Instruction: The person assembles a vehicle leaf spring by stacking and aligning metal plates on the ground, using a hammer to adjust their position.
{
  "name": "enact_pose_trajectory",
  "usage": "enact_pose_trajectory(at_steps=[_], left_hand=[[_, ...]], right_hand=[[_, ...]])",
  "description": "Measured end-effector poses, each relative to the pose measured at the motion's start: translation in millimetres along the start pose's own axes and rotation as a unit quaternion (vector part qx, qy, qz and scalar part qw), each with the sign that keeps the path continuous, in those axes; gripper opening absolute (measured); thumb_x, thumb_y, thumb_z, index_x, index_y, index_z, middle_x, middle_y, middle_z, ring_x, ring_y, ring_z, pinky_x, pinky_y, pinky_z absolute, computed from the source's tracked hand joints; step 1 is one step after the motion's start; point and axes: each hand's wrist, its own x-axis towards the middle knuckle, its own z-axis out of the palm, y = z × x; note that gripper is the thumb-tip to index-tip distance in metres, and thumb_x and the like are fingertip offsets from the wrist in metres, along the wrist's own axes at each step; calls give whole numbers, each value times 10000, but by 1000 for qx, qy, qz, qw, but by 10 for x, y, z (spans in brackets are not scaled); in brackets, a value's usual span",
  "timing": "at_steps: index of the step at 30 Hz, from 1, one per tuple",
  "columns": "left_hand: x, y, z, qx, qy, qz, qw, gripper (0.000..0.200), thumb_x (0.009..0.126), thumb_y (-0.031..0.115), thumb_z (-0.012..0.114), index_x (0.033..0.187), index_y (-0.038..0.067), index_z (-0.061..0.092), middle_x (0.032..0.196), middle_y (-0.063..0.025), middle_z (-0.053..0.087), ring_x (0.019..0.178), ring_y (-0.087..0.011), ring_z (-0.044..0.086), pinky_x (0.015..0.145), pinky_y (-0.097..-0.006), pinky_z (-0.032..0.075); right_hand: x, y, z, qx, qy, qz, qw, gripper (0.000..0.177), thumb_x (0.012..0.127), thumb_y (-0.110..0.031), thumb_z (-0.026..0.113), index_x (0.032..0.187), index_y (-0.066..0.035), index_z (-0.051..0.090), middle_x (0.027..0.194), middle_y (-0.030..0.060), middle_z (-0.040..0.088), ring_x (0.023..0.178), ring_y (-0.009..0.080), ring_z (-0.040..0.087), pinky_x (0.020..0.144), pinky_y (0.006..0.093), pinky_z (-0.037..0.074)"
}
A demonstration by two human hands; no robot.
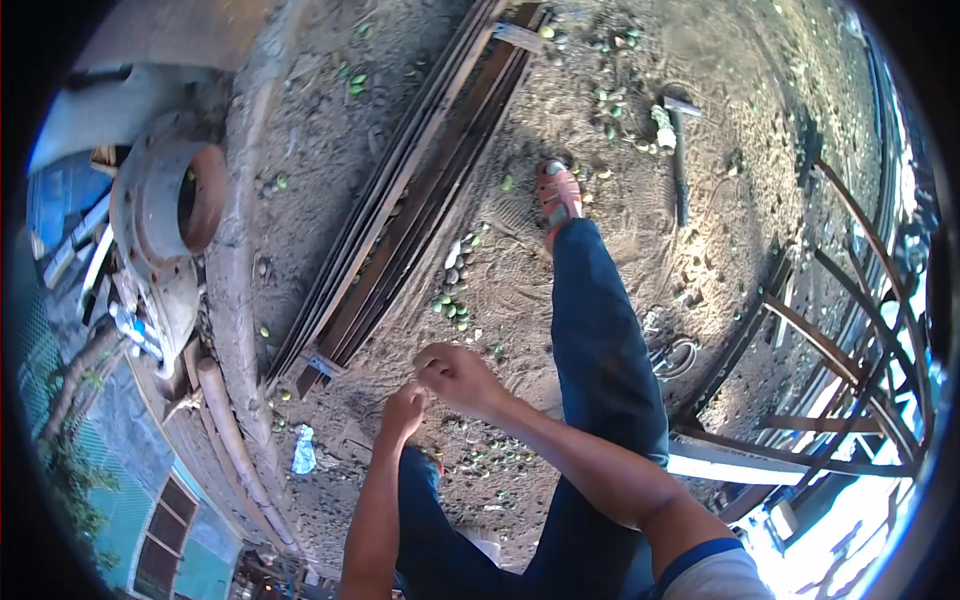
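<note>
Both hands are together in front of my body, above the sandy ground. My right hand (455, 376) has its fingers curled in; whatever it may hold is too small to make out. Close against it at the lower left, my left hand (405, 408) is also closed, its fingertips near the right hand's. Beyond the hands lies a bundle of long dark metal bars (420, 190), tied by a light strap at each end. My foot in a red sandal (559, 192) stands to the right of the bundle.
A hammer (681, 165) lies on the ground at the upper right. Metal rings (677, 358) lie beside my leg. Curved metal strips (850, 370) stack up at the right. A rusty flanged pipe (165, 205) and wooden poles (235, 440) are at the left.
</note>
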Motion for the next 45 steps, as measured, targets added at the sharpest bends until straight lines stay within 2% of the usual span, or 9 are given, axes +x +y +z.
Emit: enact_pose_trajectory(at_steps=[2, 4, 5, 8, 10, 12, 19, 30, 45], left_hand=[[-164, -357, 96, 26, 17, 27, 999, 268, 932, 251, 569, 1066, 59, 698, 973, -191, 724, 949, -383, 690, 844, -453, 543], [-588, -246, -60, -28, -34, -64, 997, 259, 931, 262, 581, 1022, 61, 717, 977, -169, 725, 924, -352, 703, 849, -447, 545], [-797, -279, -49, -28, -61, -67, 995, 261, 933, 262, 585, 1014, 53, 720, 987, -167, 721, 912, -339, 706, 841, -437, 551], [-1272, 290, -181, 6, -179, -70, 981, 246, 935, 244, 614, 1009, 38, 727, 1034, -157, 713, 890, -303, 715, 820, -383, 566], [-1444, 491, 71, -74, -98, 72, 990, 221, 957, 199, 618, 1032, 14, 714, 1025, -144, 717, 899, -257, 723, 835, -342, 568], [-1375, 1415, -62, -328, -140, -127, 926, 216, 989, 147, 596, 1110, -11, 679, 1035, -127, 714, 920, -213, 720, 874, -323, 560], [-1023, 3699, -1014, -398, -88, -88, 909, 262, 1012, 96, 545, 1238, -10, 627, 1082, -118, 714, 1003, -171, 680, 922, -306, 525], [-959, 3604, -783, -360, -30, -61, 930, 269, 995, 147, 577, 1216, 8, 645, 1026, -129, 742, 949, -190, 707, 868, -304, 535], [-1392, 3002, 191, -430, 37, -138, 891, 266, 938, 174, 637, 1169, 49, 679, 1002, -154, 743, 939, -272, 727, 832, -370, 561]], right_hand=[[-42, -314, -162, -44, -5, -2, 999, 258, 929, -141, 604, 1109, 35, 661, 954, 185, 734, 903, 274, 735, 766, 412, 590], [-13, -640, -392, -89, -31, -2, 996, 285, 903, -172, 626, 1115, 14, 669, 966, 204, 736, 908, 278, 735, 782, 410, 582], [-5, -823, -542, -32, -16, -1, 999, 310, 880, -200, 620, 1087, 26, 669, 934, 265, 720, 894, 387, 723, 830, 463, 555], [141, -1267, -1049, 71, 2, -15, 997, 281, 908, -181, 605, 1078, 34, 664, 912, 234, 725, 862, 334, 726, 792, 428, 562], [301, -1226, -1274, 187, 30, 3, 982, 264, 930, -163, 588, 1097, 29, 656, 892, 182, 723, 809, 284, 711, 758, 387, 559], [400, -1053, -1454, 305, 101, 37, 946, 221, 964, -129, 560, 1095, 24, 649, 859, 118, 713, 741, 213, 686, 698, 334, 546], [133, -316, -1766, 271, 165, 193, 928, 176, 973, -131, 570, 1043, 3, 660, 837, 95, 709, 716, 141, 665, 608, 275, 502], [-219, -394, -2705, 286, 210, 186, 916, 189, 972, -142, 570, 1085, -31, 673, 837, 94, 716, 692, 170, 689, 611, 285, 545], [-55, -114, -3403, 31, 180, 216, 959, 216, 982, -202, 596, 1107, -36, 658, 835, 90, 716, 693, 158, 681, 633, 283, 539]])
